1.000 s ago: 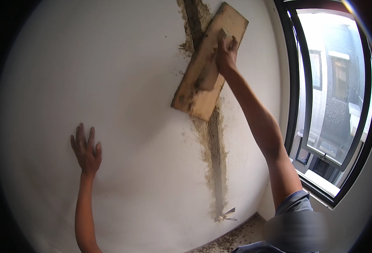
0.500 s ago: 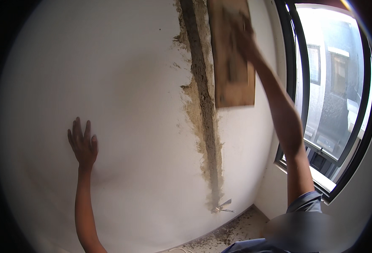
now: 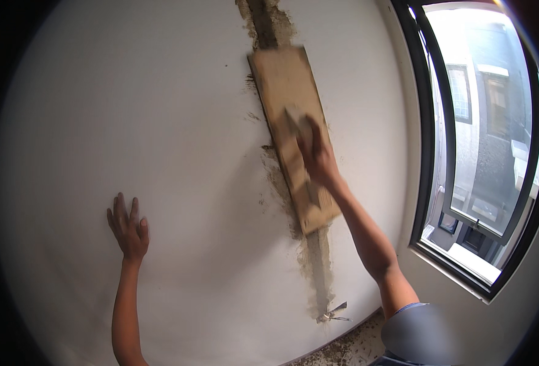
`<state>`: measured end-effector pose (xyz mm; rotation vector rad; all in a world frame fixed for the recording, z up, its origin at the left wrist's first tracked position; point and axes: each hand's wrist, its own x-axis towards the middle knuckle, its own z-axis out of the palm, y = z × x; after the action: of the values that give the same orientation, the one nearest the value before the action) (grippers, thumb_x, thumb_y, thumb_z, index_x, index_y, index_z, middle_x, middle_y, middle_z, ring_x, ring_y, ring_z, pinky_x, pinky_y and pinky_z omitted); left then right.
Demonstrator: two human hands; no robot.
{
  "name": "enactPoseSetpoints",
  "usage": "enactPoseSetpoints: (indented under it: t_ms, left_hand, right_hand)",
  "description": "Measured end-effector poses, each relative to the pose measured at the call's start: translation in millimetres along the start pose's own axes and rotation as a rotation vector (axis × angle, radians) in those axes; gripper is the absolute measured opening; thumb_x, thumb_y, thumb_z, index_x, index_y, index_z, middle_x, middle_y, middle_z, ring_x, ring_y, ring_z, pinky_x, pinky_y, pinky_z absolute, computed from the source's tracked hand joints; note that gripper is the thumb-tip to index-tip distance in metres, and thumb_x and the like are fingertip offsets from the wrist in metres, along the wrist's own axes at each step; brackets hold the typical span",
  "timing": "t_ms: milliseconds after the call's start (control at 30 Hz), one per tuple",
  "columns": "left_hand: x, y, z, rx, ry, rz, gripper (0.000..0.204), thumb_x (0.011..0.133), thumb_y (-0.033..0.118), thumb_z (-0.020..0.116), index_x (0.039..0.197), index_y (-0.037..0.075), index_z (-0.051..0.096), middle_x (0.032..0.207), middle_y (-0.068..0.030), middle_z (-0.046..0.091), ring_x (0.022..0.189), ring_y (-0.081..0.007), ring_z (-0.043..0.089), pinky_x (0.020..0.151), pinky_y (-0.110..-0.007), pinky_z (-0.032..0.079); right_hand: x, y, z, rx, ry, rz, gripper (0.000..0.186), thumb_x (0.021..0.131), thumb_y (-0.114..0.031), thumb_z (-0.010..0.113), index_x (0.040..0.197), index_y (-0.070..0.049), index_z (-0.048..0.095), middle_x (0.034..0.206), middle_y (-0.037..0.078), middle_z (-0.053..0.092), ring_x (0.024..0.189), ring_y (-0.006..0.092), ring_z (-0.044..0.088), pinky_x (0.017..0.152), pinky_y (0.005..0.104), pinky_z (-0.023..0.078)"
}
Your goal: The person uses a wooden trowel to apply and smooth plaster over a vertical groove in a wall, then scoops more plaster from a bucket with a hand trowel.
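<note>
A long rectangular wooden plastering float (image 3: 282, 79) lies over the strip of brown mortar (image 3: 319, 268) that runs down the white wall (image 3: 184, 122). My right hand (image 3: 317, 152) is closed around the handle on the float's back. The float tilts slightly, its top leaning left, and hides the middle of the strip. Rough mortar edges show above it and along its left side. Away to the left, my left hand (image 3: 129, 232) rests on the wall with its fingers spread, holding nothing.
Loose cable ends (image 3: 335, 313) stick out at the bottom of the mortar strip. On the right a dark-framed window (image 3: 425, 146) has its sash tilted outward. Crumbs of debris lie on the floor (image 3: 349, 344) at the wall's foot.
My right hand has brought the float down and left, from beside the strip onto it. The left hand appears slightly lower, still spread on the wall. The view has shifted a little.
</note>
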<state>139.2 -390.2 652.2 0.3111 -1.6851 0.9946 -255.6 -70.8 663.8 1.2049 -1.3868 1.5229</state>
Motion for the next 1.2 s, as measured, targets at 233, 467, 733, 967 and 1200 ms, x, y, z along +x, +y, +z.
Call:
enactPoseSetpoints:
  t_ms: [233, 467, 733, 967, 1200]
  left_hand:
    - [0, -1, -1, 0.023, 0.006, -0.006, 0.05, 0.101, 0.04, 0.033, 0.14, 0.012, 0.046, 0.151, -0.0176, 0.033, 0.14, -0.0358, 0.031, 0.114, -0.058, 0.019]
    - [3, 6, 4, 0.015, 0.017, -0.017, 0.049, 0.101, 0.042, 0.032, 0.141, 0.015, 0.046, 0.151, -0.0169, 0.032, 0.139, -0.0362, 0.031, 0.113, -0.059, 0.018]
    - [-1, 0, 0, 0.02, 0.005, 0.0, 0.047, 0.102, 0.037, 0.034, 0.141, 0.013, 0.045, 0.152, -0.0181, 0.031, 0.14, -0.0371, 0.029, 0.113, -0.058, 0.018]
    - [8, 3, 7, 0.014, 0.028, -0.009, 0.049, 0.103, 0.042, 0.029, 0.142, 0.017, 0.043, 0.15, -0.0175, 0.033, 0.139, -0.0372, 0.031, 0.112, -0.059, 0.02]
    - [-3, 4, 0, -0.007, 0.002, -0.029, 0.049, 0.102, 0.041, 0.03, 0.14, 0.014, 0.046, 0.15, -0.0188, 0.032, 0.139, -0.0366, 0.03, 0.112, -0.06, 0.019]
  right_hand:
    - [-37, 3, -2, -0.067, -0.03, -0.053, 0.054, 0.099, -0.029, 0.049, 0.144, -0.008, 0.028, 0.126, 0.033, 0.052, 0.114, 0.0484, 0.053, 0.095, 0.0503, 0.046]
    - [20, 3, 7, -0.104, 0.024, -0.101, 0.054, 0.099, -0.032, 0.049, 0.144, -0.008, 0.031, 0.134, 0.026, 0.049, 0.117, 0.0385, 0.054, 0.096, 0.0454, 0.045]
    - [236, -54, -35, 0.017, 0.184, 0.085, 0.057, 0.095, -0.041, 0.054, 0.141, -0.014, 0.035, 0.095, 0.02, 0.066, 0.06, 0.0256, 0.067, 0.059, 0.0383, 0.057]
    - [242, 38, -45, 0.203, 0.182, -0.004, 0.071, 0.093, -0.041, 0.06, 0.145, -0.006, 0.028, 0.105, 0.02, 0.064, 0.086, 0.029, 0.068, 0.071, 0.0363, 0.056]
    - [103, 15, -11, 1.04, 0.043, 0.272, 0.062, 0.097, -0.026, 0.059, 0.148, -0.028, 0.023, 0.106, 0.013, 0.06, 0.078, 0.0208, 0.063, 0.064, 0.0363, 0.055]
